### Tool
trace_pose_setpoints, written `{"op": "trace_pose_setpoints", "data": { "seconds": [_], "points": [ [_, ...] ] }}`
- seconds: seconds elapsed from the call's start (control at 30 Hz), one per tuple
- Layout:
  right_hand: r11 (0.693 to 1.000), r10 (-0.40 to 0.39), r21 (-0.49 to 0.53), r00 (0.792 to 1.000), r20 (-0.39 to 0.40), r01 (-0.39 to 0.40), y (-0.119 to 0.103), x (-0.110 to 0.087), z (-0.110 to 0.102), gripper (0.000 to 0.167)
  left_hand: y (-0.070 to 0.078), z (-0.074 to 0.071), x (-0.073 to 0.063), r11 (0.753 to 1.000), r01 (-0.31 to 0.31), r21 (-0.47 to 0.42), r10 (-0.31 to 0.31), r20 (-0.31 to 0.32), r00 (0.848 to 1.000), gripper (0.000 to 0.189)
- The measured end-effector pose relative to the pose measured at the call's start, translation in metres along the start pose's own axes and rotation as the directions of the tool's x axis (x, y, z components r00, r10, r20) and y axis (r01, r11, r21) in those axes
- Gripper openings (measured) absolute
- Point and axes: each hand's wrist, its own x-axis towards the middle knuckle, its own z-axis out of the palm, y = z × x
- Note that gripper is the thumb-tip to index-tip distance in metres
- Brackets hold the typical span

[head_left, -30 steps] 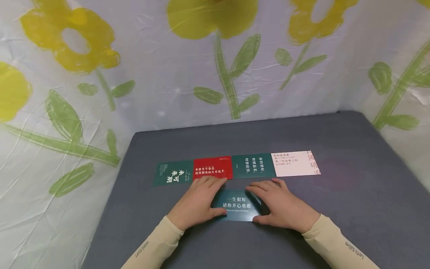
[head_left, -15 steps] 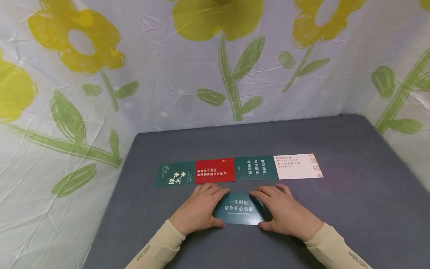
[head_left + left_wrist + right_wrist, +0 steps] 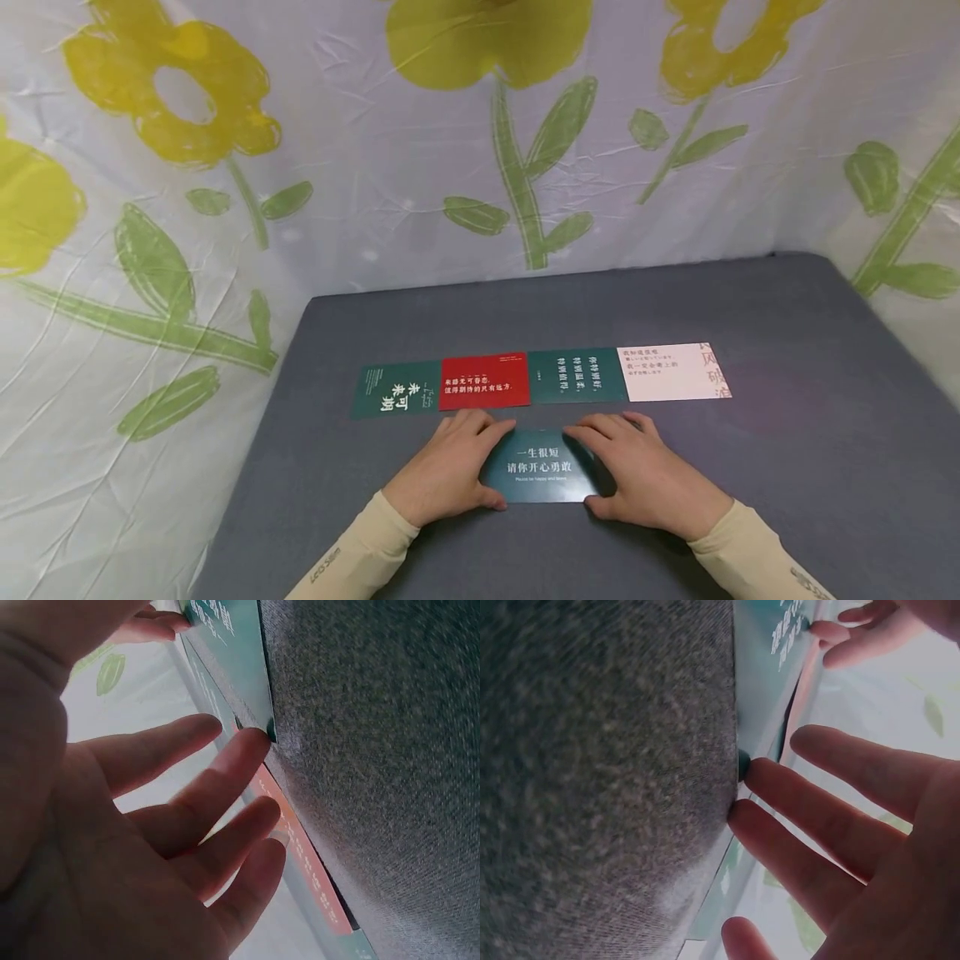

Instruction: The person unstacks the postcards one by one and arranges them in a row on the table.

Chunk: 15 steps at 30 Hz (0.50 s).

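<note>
A teal card point(image 3: 539, 487) with white lettering lies on the grey table, between my two hands. My left hand point(image 3: 447, 468) is at its left end, fingertips by the far left corner and thumb by the near left one. At the right end my right hand point(image 3: 647, 472) has its fingers near the far corner and its thumb at the near corner. Both wrist views show the fingers spread and only slightly bent, with fingertips point(image 3: 251, 742) touching the card's corner on the left. Whether the card is raised at all, I cannot tell.
Behind the hands runs a side-by-side row: a dark green card point(image 3: 382, 400), a red card point(image 3: 484, 367), another green card point(image 3: 543, 387) and a pale pink card point(image 3: 663, 385). A flower-printed cloth point(image 3: 360, 167) hangs behind the grey table point(image 3: 420, 321).
My left hand has drawn slightly toward me, off the red card's lower edge, and its thumb has moved to the teal card's near corner. The head view has shifted a little.
</note>
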Motion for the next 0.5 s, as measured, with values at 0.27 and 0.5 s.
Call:
{"op": "trace_pose_setpoints", "data": {
  "seconds": [0.27, 0.5],
  "points": [
    [1.000, -0.009, 0.015, 1.000, 0.019, 0.009, 0.0012, 0.0011, 0.0017, 0.083, 0.0005, 0.0005, 0.0000, 1.000, 0.011, -0.024, -0.011, 0.002, 1.000, 0.098],
    [1.000, -0.013, 0.021, 1.000, 0.025, 0.013, 0.0008, 0.0016, 0.0032, 0.081, 0.0012, -0.0001, 0.0003, 0.999, 0.018, -0.041, -0.017, 0.022, 1.000, 0.102]
  ]
}}
